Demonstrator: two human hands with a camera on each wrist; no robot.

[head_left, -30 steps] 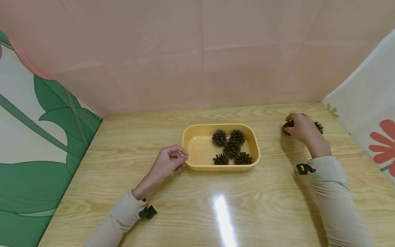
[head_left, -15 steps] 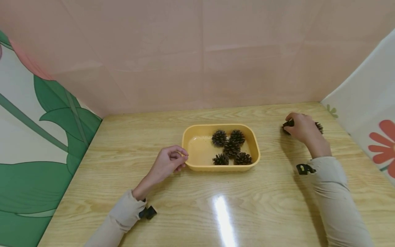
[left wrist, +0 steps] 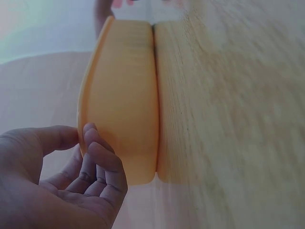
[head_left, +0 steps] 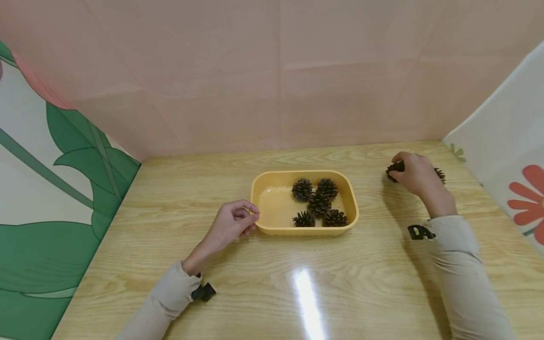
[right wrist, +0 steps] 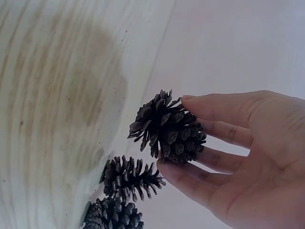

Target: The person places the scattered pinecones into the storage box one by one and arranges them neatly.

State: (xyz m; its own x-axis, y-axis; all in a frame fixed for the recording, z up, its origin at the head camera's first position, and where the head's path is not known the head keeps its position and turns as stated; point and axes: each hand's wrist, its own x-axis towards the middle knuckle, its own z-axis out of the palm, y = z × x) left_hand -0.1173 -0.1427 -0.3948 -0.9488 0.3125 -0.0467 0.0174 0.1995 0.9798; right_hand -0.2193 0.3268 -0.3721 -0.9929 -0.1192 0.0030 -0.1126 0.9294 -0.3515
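My left hand pinches the left rim of a yellow plastic basin. In the left wrist view the thumb and fingertips meet at the edge of the basin wall. Several brown pine cones lie inside, toward its right side. Over on the right, my right hand grips a pine cone between thumb and fingers, and in the right wrist view it looks raised off the table. Two more pine cones sit on the table just beyond it, largely hidden by the hand in the head view.
A wood-grain table carries everything. Behind it hangs a pink backdrop. Printed sheets, one with green leaves and one with a red flower, stand along the left and right sides.
My right hand and its pine cone have shifted slightly up and left in the head view. The left hand and the basin stay where they were.
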